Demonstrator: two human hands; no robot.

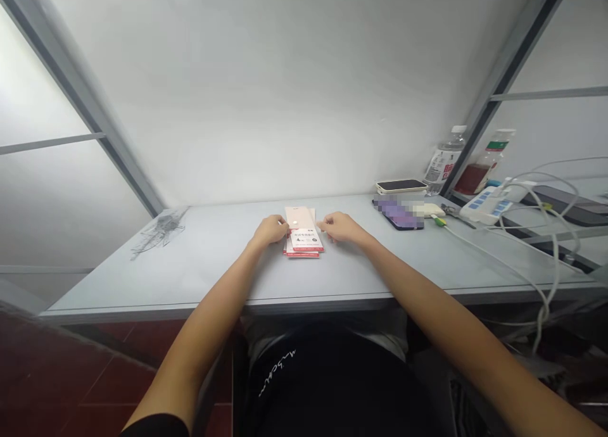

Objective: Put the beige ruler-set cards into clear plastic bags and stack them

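Note:
A small stack of pink and white flat packets lies in the middle of the grey table, with a pale pink phone-like slab on top. My left hand rests at the stack's left edge, fingers curled against it. On the other side, my right hand touches the right edge with fingers curled. Both hands hold the stack from its sides.
A dark phone and a white box with a phone on top sit at the right. Further right are two bottles, a power strip and white cables. A scuffed patch marks the table's left.

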